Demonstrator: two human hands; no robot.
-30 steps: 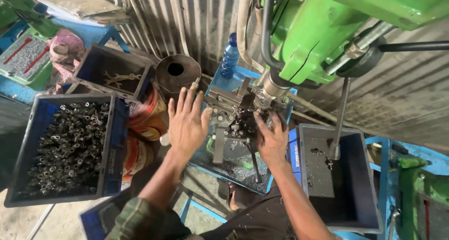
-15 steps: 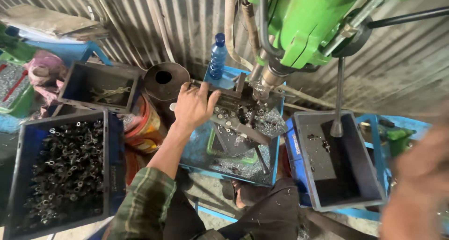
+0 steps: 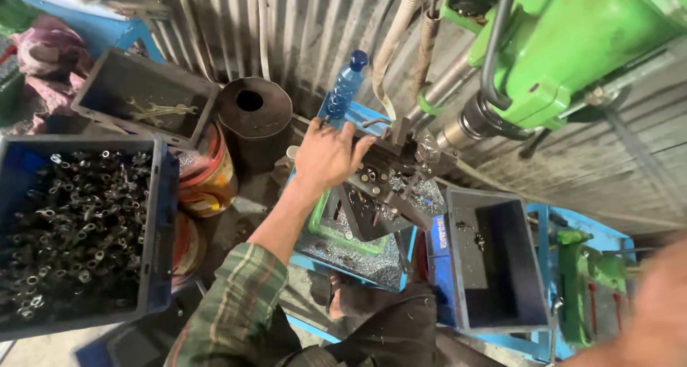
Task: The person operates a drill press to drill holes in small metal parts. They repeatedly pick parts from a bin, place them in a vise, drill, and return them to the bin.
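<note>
Head view: left hand point(image 3: 325, 156), fingers spread flat, rests on the drill-press table fixture point(image 3: 386, 188); right hand point(image 3: 647, 317) a blur, grip unreadable. Blue crate point(image 3: 161, 217) full of small metal tubes point(image 3: 64, 224); grey bin point(image 3: 533, 267) nearly empty; dark tray point(image 3: 96, 88) holds spanners point(image 3: 157, 111).

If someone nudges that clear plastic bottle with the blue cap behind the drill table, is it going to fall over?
Probably yes. The bottle is tall and narrow and already leans against the corrugated wall, so a nudge would likely tip or roll it. It looks like thin plastic, so probably light and squashy. The left hand rests just below it.
</note>
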